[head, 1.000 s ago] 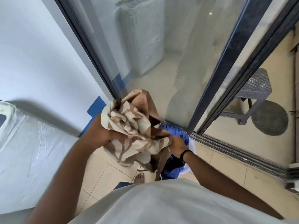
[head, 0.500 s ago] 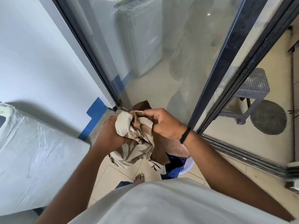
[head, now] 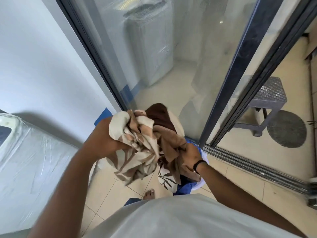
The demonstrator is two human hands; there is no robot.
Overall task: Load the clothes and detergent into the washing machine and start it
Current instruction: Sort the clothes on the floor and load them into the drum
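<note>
While wrapped in clear plastic, washer (head: 29, 162) sits at left against wall (head: 37, 62), apart from the clothes. Glass door (head: 154, 57) ahead, dark frame; grey stool (head: 267, 100) and round mat (head: 286, 128) beyond it at right. Tiled floor (head: 109, 182). Cloth (head: 142, 143), beige-brown leaf print, bunched and held up over basket (head: 200, 182), which holds a blue garment (head: 184, 186). Left hand (head: 104, 136) grips the cloth's upper bundle; right hand (head: 190, 155), black wristband, clutches its lower brown part just above basket. Hands apart. Bare foot (head: 149, 194) on floor.
</note>
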